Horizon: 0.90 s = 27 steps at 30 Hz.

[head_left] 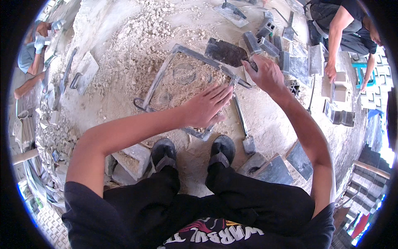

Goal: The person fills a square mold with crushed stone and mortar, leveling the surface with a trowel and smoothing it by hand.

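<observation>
A rectangular grey metal frame (159,76) lies on the dusty ground in front of my feet, filled with pale crumbly material (184,89). Dark rounded shapes show through the fill. My left hand (209,104) is stretched out flat over the frame's near right part, palm down, fingers straight; whether it touches the fill I cannot tell. In my right hand (267,74) is the handle of a trowel (226,52). Its broad dark blade points left, above the frame's far right side. Beside the frame lies a narrow metal tool with a small flat blade (248,145).
Loose crumbly material (141,29) spreads beyond the frame. Several grey blocks (269,46) lie at the right, near a co-worker's hand (330,71). A plastering float (86,74) rests at the left, another person (31,58) beyond it. Slabs (273,171) lie near my feet.
</observation>
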Available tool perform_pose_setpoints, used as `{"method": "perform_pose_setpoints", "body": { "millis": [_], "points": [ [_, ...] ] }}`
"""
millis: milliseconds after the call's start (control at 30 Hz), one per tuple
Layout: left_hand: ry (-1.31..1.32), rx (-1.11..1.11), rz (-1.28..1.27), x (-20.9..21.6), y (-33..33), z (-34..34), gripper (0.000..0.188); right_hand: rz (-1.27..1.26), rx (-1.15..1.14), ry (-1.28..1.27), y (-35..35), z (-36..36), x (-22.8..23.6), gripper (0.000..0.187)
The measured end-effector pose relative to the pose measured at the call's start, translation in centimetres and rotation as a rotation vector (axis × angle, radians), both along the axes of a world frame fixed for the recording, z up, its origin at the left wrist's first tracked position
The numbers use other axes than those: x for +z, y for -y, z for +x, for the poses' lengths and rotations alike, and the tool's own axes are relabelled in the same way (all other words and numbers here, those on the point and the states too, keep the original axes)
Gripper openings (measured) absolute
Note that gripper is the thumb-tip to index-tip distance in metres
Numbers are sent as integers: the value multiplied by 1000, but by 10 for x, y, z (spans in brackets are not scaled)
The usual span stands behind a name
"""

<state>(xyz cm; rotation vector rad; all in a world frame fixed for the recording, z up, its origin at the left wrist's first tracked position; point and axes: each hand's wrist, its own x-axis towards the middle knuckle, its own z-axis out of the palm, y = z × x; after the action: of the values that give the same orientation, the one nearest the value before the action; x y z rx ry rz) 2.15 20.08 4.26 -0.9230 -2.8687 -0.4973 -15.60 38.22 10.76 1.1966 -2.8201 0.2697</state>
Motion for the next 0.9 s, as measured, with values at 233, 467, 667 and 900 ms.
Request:
{"method": "perform_pose_setpoints", "body": {
  "millis": [233, 467, 667, 900],
  "points": [
    [-21, -80, -34, -2, 16, 10, 76, -55, 21, -14, -5, -3, -10, 42],
    [-78, 76, -52, -13, 19, -37, 73, -107, 6, 27, 7, -3, -5, 41],
    [4, -4, -87, -4, 1, 43, 72, -87, 5, 34, -3, -1, -13, 41],
    [65, -65, -48, -5, 21, 62, 70, -106, 44, 1, 4, 1, -16, 40]
  ]
}}
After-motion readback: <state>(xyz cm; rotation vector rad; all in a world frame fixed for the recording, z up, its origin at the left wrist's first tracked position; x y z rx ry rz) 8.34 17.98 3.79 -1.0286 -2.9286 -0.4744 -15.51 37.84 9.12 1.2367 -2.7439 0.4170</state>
